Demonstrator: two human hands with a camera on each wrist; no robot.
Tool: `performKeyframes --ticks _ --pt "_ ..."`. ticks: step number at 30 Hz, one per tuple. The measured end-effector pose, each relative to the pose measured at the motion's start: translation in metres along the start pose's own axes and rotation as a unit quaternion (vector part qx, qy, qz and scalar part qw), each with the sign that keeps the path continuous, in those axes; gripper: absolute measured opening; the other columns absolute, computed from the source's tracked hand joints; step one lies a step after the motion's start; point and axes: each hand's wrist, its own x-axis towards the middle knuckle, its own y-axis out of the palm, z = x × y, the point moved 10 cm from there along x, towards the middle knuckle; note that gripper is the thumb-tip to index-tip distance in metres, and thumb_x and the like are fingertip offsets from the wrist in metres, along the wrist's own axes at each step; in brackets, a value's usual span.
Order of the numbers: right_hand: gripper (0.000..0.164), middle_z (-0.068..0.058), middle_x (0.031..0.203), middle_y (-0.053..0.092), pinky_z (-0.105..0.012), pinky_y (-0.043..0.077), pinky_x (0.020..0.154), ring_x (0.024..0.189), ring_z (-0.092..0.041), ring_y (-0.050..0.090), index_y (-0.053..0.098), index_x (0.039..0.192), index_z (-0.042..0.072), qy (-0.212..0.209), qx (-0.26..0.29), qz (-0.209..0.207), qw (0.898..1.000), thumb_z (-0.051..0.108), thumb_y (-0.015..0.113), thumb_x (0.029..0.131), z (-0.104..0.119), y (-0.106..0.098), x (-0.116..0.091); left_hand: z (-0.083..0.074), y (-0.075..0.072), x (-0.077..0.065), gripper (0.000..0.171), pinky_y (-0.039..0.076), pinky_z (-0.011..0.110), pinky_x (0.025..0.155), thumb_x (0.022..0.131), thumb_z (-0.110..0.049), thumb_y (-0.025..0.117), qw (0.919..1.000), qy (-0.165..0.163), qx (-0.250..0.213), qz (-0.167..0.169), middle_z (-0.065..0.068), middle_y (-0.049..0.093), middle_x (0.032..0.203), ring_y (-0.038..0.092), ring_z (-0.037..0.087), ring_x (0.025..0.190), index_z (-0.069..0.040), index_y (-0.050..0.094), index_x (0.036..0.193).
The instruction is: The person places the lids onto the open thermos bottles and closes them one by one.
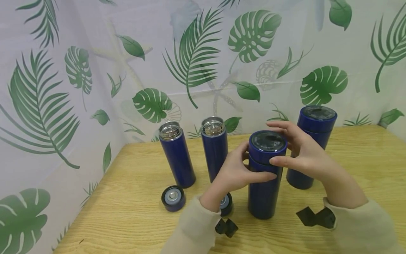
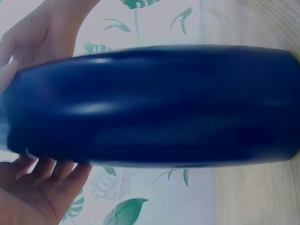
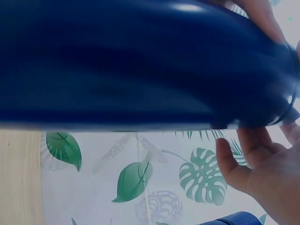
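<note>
A dark blue vacuum flask with its lid on stands upright near the middle right in the head view. My left hand grips its upper body, thumb across the front and fingers behind. Higher up, my right hand holds it at the lid, its thumb by the seam below the lid and its other fingers round the far side. The left wrist view shows the flask body lying across the picture, with fingertips along its edge. In the right wrist view the same body fills the upper half.
Two lidless blue flasks with steel mouths stand to the left. One removed lid lies upturned in front; another lid is partly behind my left wrist. A lidded flask stands behind my right hand. Leaf-patterned cloth backs the wooden table.
</note>
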Motion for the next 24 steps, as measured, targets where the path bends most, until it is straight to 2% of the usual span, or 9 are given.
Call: performKeyframes --ticks 4,8,12,14,16,19,24 --pt "0.070 0.001 0.110 0.048 -0.018 0.045 0.073 0.093 -0.010 0.051 0.035 0.129 0.006 0.017 -0.055 -0.020 0.998 -0.013 0.066 0.070 -0.002 -0.002 0.001 0.013 -0.004 0.003 0.065 0.047 0.023 0.067 0.065 -0.019 0.080 0.9980 -0.005 0.047 -0.044 -0.011 0.052 0.101 0.051 0.006 0.089 -0.019 0.045 0.121" --pt "0.071 0.000 0.111 0.047 -0.017 0.044 0.075 0.095 -0.010 0.051 0.034 0.130 0.006 0.022 -0.071 -0.021 0.997 -0.011 0.068 0.070 -0.003 -0.002 0.001 0.015 -0.004 0.004 0.065 0.046 0.023 0.069 0.065 -0.023 0.080 0.9973 0.004 0.057 -0.046 -0.011 0.052 0.102 0.052 0.006 0.090 -0.020 0.045 0.120" --pt "0.070 -0.003 0.118 0.044 -0.019 0.045 0.076 0.101 -0.011 0.049 0.030 0.133 0.006 0.011 -0.022 0.003 1.000 -0.014 0.062 0.073 -0.003 0.000 0.000 0.012 0.001 0.004 0.065 0.046 0.023 0.073 0.070 -0.012 0.076 0.9999 0.005 0.016 0.004 -0.009 0.052 0.109 0.053 0.005 0.093 -0.019 0.043 0.126" --pt "0.069 -0.005 0.121 0.044 -0.021 0.046 0.077 0.103 -0.013 0.050 0.028 0.134 0.005 -0.001 0.019 0.022 1.000 -0.016 0.057 0.074 -0.002 0.003 -0.001 0.006 0.004 0.002 0.064 0.046 0.024 0.076 0.072 -0.005 0.073 0.9995 0.001 -0.006 0.031 -0.006 0.052 0.111 0.054 0.006 0.095 -0.015 0.043 0.127" --pt "0.069 -0.008 0.122 0.044 -0.024 0.047 0.076 0.103 -0.015 0.050 0.027 0.135 0.005 -0.013 0.059 0.036 0.998 -0.018 0.054 0.075 -0.001 0.004 -0.002 0.000 0.005 0.000 0.061 0.045 0.023 0.078 0.073 -0.001 0.070 0.9989 -0.002 -0.018 0.044 -0.003 0.053 0.112 0.054 0.005 0.095 -0.009 0.043 0.127" --pt "0.068 -0.007 0.120 0.046 -0.025 0.047 0.077 0.102 -0.016 0.052 0.028 0.135 0.005 -0.023 0.076 0.041 0.996 -0.018 0.053 0.076 0.001 0.005 -0.002 -0.010 0.004 -0.004 0.060 0.045 0.023 0.077 0.073 0.001 0.068 0.9989 -0.001 -0.019 0.043 -0.001 0.053 0.111 0.055 0.005 0.093 -0.005 0.043 0.127" --pt "0.067 -0.006 0.119 0.047 -0.026 0.048 0.072 0.099 -0.015 0.053 0.030 0.134 0.005 -0.024 0.070 0.032 0.997 -0.017 0.057 0.076 0.002 0.003 -0.001 -0.019 0.003 -0.007 0.058 0.048 0.022 0.070 0.072 0.000 0.070 0.9998 0.014 -0.005 0.014 -0.002 0.055 0.107 0.055 0.004 0.088 -0.005 0.046 0.125"
